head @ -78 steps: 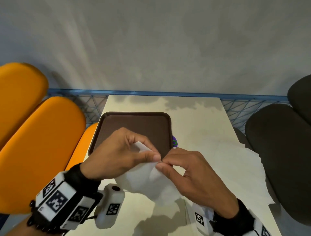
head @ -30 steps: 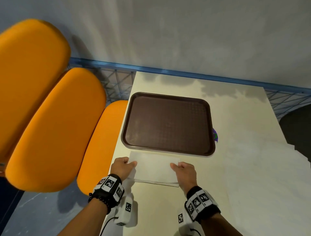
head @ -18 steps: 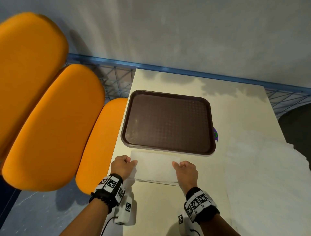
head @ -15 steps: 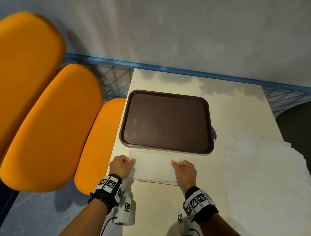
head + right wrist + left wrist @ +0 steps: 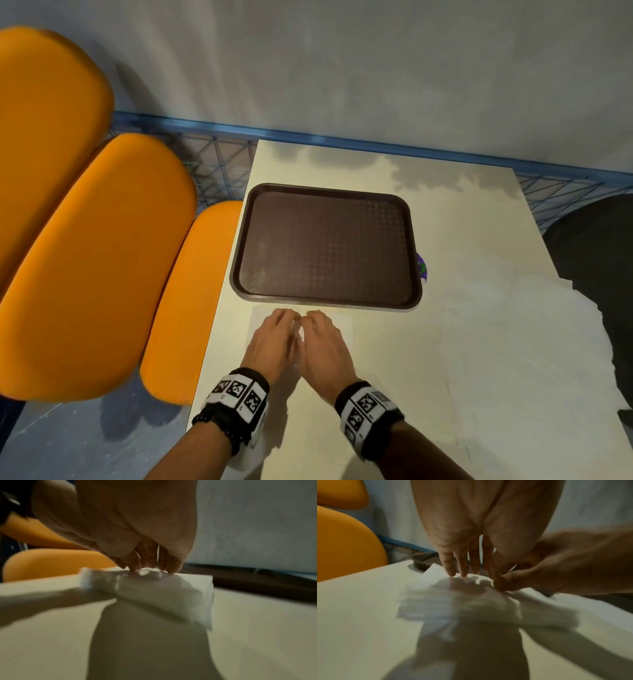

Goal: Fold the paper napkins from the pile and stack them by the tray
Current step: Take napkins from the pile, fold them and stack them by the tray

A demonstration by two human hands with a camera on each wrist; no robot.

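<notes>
We found the tray [image 5: 327, 245] on the table [image 5: 462, 222], the folded napkins [image 5: 344, 325] just before it, the loose pile [image 5: 534, 342] to its right.

surface [image 5: 462, 212]: cream rectangular top, far edge at a blue rail | brown tray [image 5: 325, 195]: flat on left half | folded napkin stack [image 5: 342, 325]: just in front of tray's near rim | loose napkin pile [image 5: 534, 342]: spread over right side | small purple object [image 5: 422, 269]: at tray's right edge
</notes>
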